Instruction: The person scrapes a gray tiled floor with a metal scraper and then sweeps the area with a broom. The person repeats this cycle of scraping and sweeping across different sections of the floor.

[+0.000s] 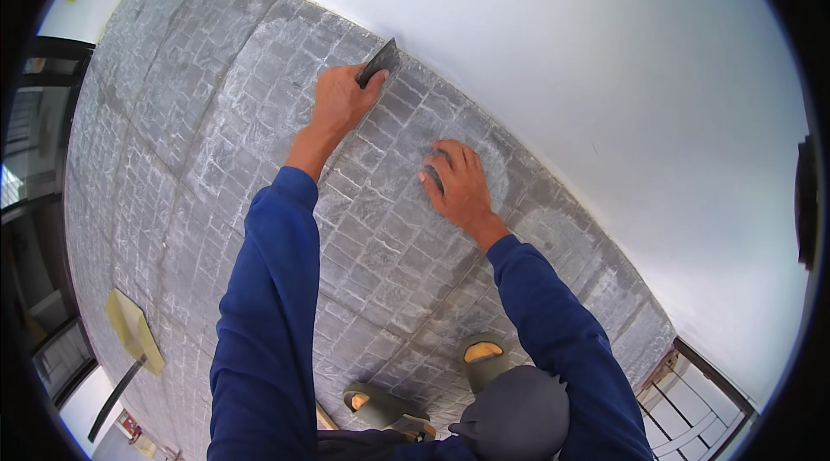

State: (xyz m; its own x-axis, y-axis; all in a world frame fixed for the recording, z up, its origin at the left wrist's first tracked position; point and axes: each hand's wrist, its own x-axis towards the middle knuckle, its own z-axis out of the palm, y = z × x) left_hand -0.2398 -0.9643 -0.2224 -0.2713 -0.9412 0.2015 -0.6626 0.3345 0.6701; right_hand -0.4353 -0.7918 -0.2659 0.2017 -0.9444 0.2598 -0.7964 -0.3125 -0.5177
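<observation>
My left hand (343, 92) grips a thin, dark, flat scraper blade (381, 61). The blade is tilted, and its far corner reaches the line where the grey floor meets the white wall. To the right, my right hand (458, 182) presses down on the floor with curled fingers. Between those fingers shows a small dark pad (436, 177), mostly covered by the hand. Under both hands is the stone-patterned floor (382, 208), streaked with whitish residue. Paler rounded smears surround my right hand.
The white wall (583, 72) runs along the far side. A yellowish dustpan (139, 334) with a long black handle lies to the left, near dark-framed glass panels (32, 136). My olive sandals (486, 364) are close below. A metal gate (697, 406) stands at lower right.
</observation>
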